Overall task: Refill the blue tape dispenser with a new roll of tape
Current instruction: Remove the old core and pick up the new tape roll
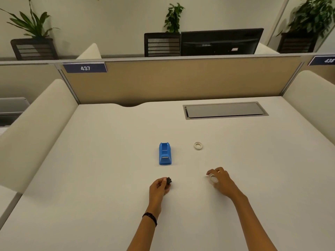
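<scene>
Both hands are working low over the desk [108, 178], toward its near edge. The left hand [159, 187] is pinching a small black hub [169, 181] between thumb and curled fingers. The right hand [222, 182], well apart from it, is curling its fingers round a clear roll [213, 178].

The dispenser [165, 154] is standing unheld around the middle of the desk, just beyond the left hand, with its sloped end facing the near edge. Its cradle is looking empty, though that part is too small to be certain. A pale ring [198, 145] is lying flat to the right of the dispenser, apart from it. Whether it is a spent core or another roll I cannot tell.

Judging by this, the hub and roll are waiting to be joined and then dropped into the cradle. Several things are threatening that:

- **Hub:** it is small and only pinched, so it could be slipping out as the roll is pushed on.
- **Roll:** it is clear, so its loose end and winding direction are proving hard to read. Seating it backwards would be leaving the sticky side facing the wrong way at the cutter.
- **Dispenser:** nothing is steadying it, so pressing the hub in one-handed could be sliding or tipping it.
</scene>
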